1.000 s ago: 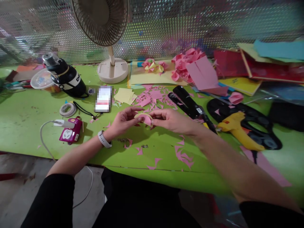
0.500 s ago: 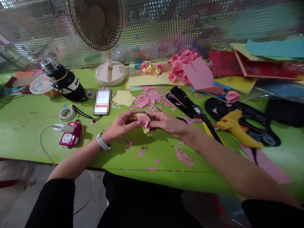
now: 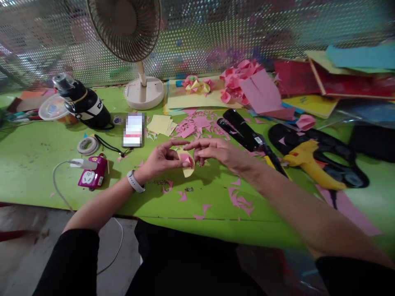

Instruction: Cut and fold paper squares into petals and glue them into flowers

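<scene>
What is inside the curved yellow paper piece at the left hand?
Pink paper shows against the yellow paper piece. The left hand partly covers both; whatever lies directly beneath the pink paper is hidden.

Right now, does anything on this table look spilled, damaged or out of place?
Pink scraps lie strewn over the table, some near its front edge, looking untidy. Dark patches below the left hand could be wear or dirt. The paper piece it holds shows no clear damage.
</scene>
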